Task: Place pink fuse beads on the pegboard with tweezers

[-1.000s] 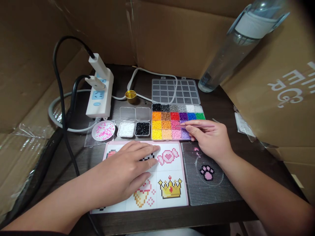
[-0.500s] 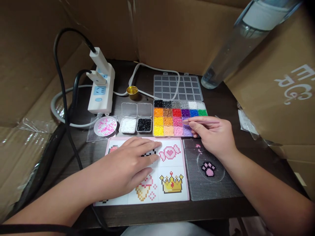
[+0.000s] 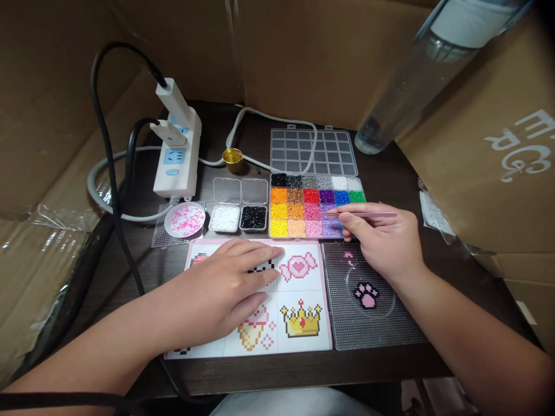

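Observation:
My right hand (image 3: pixel 385 234) pinches pink tweezers (image 3: pixel 368 214), whose tips point left over the pink and light purple compartments of the bead box (image 3: pixel 311 196). Whether a bead sits between the tips is too small to tell. Under that hand lies a clear pegboard (image 3: pixel 368 338), bearing a pink and black paw of beads (image 3: pixel 366 295) and a few loose-looking pink beads (image 3: pixel 349 257) near its top. My left hand (image 3: pixel 229 289) rests flat, fingers spread, on the pattern sheet (image 3: pixel 303 277) and covers part of it. A candy and a crown show on the sheet's right side.
Two small boxes hold white beads (image 3: pixel 224 219) and black beads (image 3: pixel 253 218). A round dish of pink and white beads (image 3: pixel 185 219) stands left, near a power strip (image 3: pixel 177 156) with cables. Behind are a gold cup (image 3: pixel 233 159) and a clear bottle (image 3: pixel 403 86). Cardboard walls (image 3: pixel 299 58) enclose the table.
My right hand has shifted slightly right with the tweezers, whose tips have drawn back from the pink compartment toward the light purple one. My left hand stays on the sheet.

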Available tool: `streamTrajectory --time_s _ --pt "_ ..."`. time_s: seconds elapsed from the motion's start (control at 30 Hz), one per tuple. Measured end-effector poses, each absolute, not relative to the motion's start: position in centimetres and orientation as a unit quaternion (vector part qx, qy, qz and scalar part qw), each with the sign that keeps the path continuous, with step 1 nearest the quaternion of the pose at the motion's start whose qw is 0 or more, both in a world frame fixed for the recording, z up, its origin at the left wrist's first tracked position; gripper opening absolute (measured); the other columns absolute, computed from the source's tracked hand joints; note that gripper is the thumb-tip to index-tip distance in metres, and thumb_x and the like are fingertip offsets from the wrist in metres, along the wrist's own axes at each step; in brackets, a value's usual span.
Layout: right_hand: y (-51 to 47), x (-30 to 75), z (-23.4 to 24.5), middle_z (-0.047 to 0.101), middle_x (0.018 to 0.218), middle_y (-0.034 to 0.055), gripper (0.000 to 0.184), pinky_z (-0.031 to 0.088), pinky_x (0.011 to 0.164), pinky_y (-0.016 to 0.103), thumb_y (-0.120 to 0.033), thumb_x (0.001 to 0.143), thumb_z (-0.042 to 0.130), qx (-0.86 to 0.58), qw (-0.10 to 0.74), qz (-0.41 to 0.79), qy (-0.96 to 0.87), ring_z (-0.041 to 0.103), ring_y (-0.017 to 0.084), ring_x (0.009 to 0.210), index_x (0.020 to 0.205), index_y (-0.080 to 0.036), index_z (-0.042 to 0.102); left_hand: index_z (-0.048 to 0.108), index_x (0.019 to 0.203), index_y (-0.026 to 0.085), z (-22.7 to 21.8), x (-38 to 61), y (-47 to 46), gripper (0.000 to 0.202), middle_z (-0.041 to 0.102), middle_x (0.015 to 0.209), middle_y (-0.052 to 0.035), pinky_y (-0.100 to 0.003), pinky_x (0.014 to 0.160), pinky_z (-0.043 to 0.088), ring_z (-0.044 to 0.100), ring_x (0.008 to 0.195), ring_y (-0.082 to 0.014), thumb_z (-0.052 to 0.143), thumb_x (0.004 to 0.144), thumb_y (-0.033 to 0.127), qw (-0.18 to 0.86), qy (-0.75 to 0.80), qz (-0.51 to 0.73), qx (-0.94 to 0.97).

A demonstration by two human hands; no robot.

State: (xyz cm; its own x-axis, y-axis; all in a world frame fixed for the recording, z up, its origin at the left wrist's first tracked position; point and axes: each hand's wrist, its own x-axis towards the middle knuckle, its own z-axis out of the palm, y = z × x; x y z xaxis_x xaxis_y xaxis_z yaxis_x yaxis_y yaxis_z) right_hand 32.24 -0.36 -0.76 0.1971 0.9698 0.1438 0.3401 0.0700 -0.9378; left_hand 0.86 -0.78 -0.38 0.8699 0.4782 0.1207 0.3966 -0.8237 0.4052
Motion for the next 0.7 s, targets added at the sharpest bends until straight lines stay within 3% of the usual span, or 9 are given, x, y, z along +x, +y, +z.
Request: streamTrajectory --time_s 0.47,0.7 --pt "0.0 32.5 -1.1 0.087 0.077 0.0048 0.006 0.058 0.049 0.026 -0.031 0.085 0.093 -0.577 0.531 0.338 -0.521 0.066 0.013 0.051 0.086 -0.025 0.093 0.079 0.135 0.024 -0.6 0.7 -0.6 0.031 0.071 0.163 -0.0101 -0.054 0.114 0.064 0.071 0.143 -0.0365 0.061 0.112 0.021 0.168 0.23 0.104 0.953" --pt "-1.6 34.2 1.9 0.09 0.089 0.0026 0.013 0.055 0.048 0.028 -0.039 0.085 0.101 -0.511 0.64 0.309 -0.484 0.064 0.012 0.055 0.087 -0.031 0.091 0.082 0.132 0.024 -0.5 0.9 -0.4 0.03 0.075 0.158 -0.0096 -0.049 0.113 0.064 0.072 0.141 -0.0344 0.058 0.113 0.021 0.177 0.229 0.134 0.948"
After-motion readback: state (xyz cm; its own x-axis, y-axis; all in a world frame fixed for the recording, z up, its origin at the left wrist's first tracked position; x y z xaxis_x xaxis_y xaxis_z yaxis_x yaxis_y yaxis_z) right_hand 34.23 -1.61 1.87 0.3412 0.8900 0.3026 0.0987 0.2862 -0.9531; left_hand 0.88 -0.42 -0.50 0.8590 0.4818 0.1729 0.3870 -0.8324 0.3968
